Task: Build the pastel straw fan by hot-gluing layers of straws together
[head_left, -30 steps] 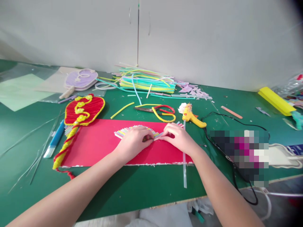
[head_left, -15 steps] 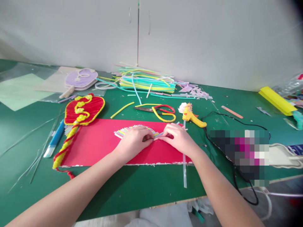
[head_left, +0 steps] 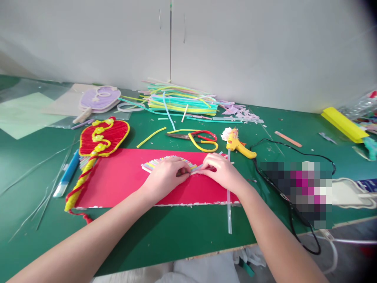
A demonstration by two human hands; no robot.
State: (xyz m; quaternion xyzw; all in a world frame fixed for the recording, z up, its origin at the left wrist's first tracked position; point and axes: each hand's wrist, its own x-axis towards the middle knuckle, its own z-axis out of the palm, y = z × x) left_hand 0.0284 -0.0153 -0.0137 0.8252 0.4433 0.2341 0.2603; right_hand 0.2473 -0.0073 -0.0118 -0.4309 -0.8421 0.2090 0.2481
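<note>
Red board (head_left: 118, 184) is lying on the green table (head_left: 141, 239), and a fan-shaped row of pastel strips (head_left: 148, 167) is resting across its middle. The left hand (head_left: 166, 175) is covering part of the row, its fingers curling inward; whether it is gripping anything, I cannot tell. Just to the right, the right hand (head_left: 220, 171) is pinching a pale strip (head_left: 196, 170) between closed thumb and fingertips. Beyond the board's far edge, scissors (head_left: 191, 137) are lying left of a yellow glue gun (head_left: 240, 148).

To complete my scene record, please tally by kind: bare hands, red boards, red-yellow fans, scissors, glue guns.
Bare hands: 2 (left hand, right hand)
Red board: 1
Red-yellow fan: 1
Scissors: 1 pair
Glue gun: 1
Total: 6
</note>
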